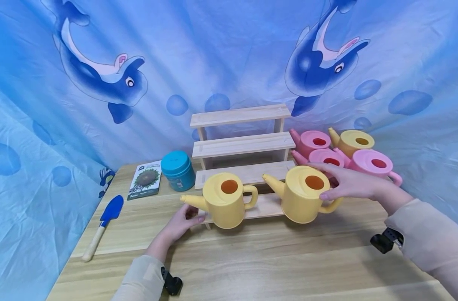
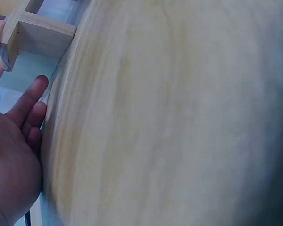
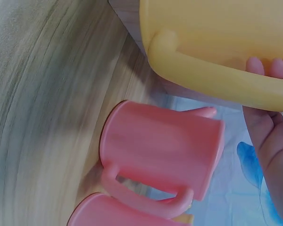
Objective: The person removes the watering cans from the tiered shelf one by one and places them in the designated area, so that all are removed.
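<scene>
My left hand (image 1: 179, 223) grips the left end of the lowest step of a small wooden tiered shelf (image 1: 245, 144), thumb on the board. In the left wrist view, the other fingers (image 2: 35, 115) are loosely bent below the board. One yellow watering can (image 1: 224, 205) stands on that step beside my left hand, spout to the left. With my right hand (image 1: 351, 182) I hold a second yellow watering can (image 1: 300, 200) at the step's right end, near its rim and handle. Fingertips show through its handle (image 3: 217, 82). Whether its base touches the board cannot be made out.
Pink watering cans (image 1: 372, 162) and another yellow one (image 1: 351, 142) stand to the shelf's right. At left are a teal lidded jar (image 1: 178, 171), a seed packet (image 1: 145, 180) and a blue trowel (image 1: 105, 225). A dolphin-printed curtain (image 1: 229, 54) hangs behind the table (image 1: 251, 263).
</scene>
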A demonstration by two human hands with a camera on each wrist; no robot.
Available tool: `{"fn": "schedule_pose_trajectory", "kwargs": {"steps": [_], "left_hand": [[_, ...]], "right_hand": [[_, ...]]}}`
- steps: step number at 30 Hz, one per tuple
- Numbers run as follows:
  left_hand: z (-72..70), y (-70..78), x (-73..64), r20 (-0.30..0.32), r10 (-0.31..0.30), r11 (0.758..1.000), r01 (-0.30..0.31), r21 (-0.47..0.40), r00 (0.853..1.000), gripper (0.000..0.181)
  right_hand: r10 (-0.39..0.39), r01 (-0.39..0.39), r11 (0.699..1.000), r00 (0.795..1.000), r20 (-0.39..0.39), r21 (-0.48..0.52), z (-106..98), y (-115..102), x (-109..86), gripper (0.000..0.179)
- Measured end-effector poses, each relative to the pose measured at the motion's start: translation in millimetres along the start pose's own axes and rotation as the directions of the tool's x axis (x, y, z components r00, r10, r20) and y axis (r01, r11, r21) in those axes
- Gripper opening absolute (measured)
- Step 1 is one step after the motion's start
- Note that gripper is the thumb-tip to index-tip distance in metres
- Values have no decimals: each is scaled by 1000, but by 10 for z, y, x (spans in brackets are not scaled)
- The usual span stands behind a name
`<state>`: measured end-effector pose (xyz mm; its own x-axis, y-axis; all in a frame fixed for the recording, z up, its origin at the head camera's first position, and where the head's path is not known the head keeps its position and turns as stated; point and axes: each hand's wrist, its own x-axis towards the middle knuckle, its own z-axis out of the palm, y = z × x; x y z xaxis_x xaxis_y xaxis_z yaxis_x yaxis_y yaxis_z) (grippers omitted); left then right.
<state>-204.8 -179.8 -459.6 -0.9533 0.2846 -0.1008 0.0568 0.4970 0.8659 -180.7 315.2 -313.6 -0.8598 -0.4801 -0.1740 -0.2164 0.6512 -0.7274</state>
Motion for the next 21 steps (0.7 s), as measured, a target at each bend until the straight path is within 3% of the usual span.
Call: {"fn": "schedule_pose_trajectory", "kwargs": {"steps": [7, 15, 21], "left_hand": [[-1, -22, 11, 2, -5, 1000, 5, -9, 1000, 54], [-1, -16, 18, 2, -12, 1000, 12, -8, 1000, 55], [-5, 3, 11, 5, -11, 1000, 11, -8, 1000, 54]], "right_hand": [[13, -14, 1000, 999, -31, -20, -11, 50, -74, 88], [-41, 39, 999, 997, -58, -30, -18, 133, -98, 91], [-68, 60, 996, 990, -122, -67, -34, 193, -147, 88]]}}
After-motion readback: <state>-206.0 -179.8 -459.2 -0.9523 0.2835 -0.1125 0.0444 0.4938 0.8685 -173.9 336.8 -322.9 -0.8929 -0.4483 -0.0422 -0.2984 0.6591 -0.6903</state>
